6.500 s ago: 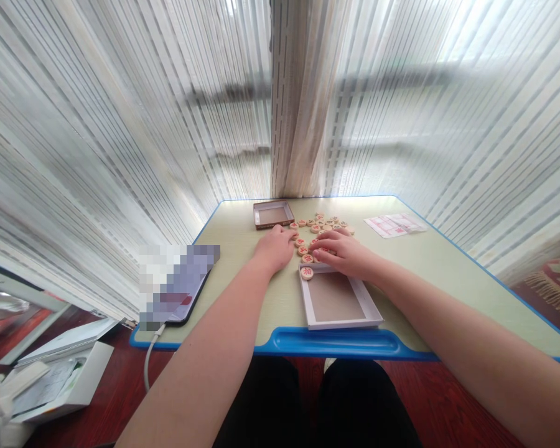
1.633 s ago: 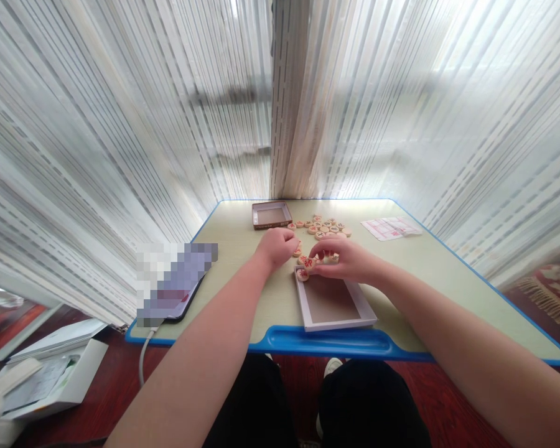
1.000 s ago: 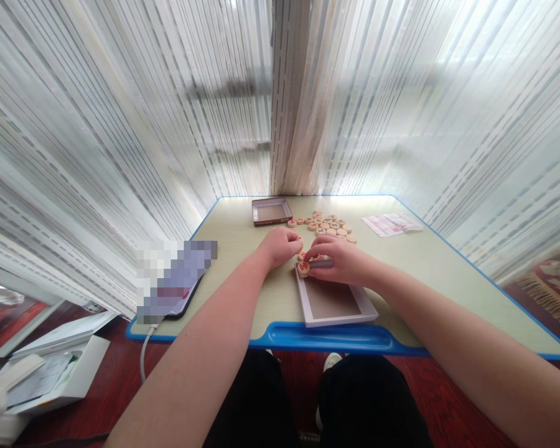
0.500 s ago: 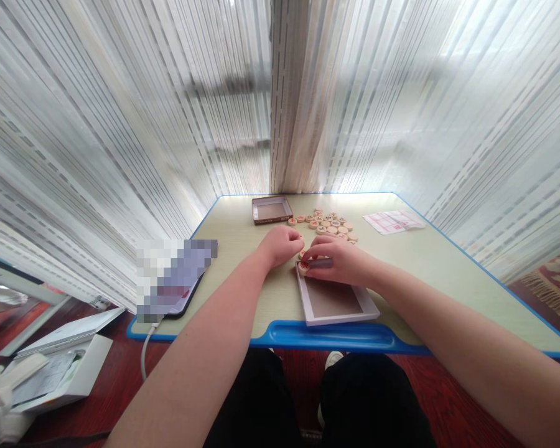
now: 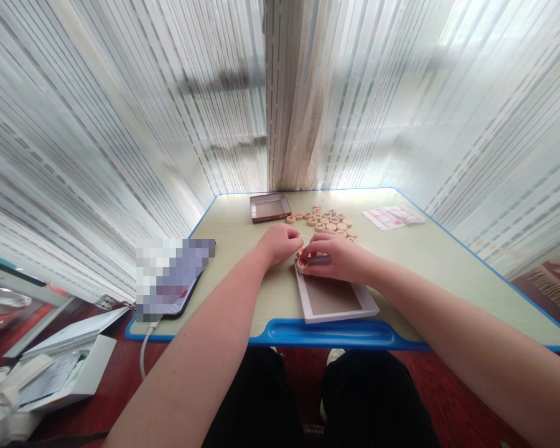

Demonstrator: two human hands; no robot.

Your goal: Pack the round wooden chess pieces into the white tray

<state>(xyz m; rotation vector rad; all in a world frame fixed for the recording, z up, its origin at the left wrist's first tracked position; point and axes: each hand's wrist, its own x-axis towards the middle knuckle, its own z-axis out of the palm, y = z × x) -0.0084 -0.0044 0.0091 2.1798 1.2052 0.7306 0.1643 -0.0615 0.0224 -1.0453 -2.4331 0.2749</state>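
Near the middle of the table [image 5: 233, 249], my right hand [image 5: 333, 256] reaches over a shallow white box [image 5: 371, 302] and pinches a round wooden piece [image 5: 302, 264] with a red mark at its back left corner. My left hand [image 5: 280, 244] is closed just left of it, with a bit of a red-marked piece at its fingertips. Another round piece [image 5: 301, 251] lies between the two hands. Several loose round pieces [image 5: 331, 227] with red or dark marks, some blank, lie beyond my hands.
A brown box lid [image 5: 270, 218] stands at the back left. A pink and white paper sheet [image 5: 392, 217] lies at the right. A phone [image 5: 180, 280] with a cable rests at the left edge. An opened white box [image 5: 70, 373] is on the floor.
The view has shifted slightly. Both hands keep nearly the same pose, and the piece in my right hand stays at the box corner.
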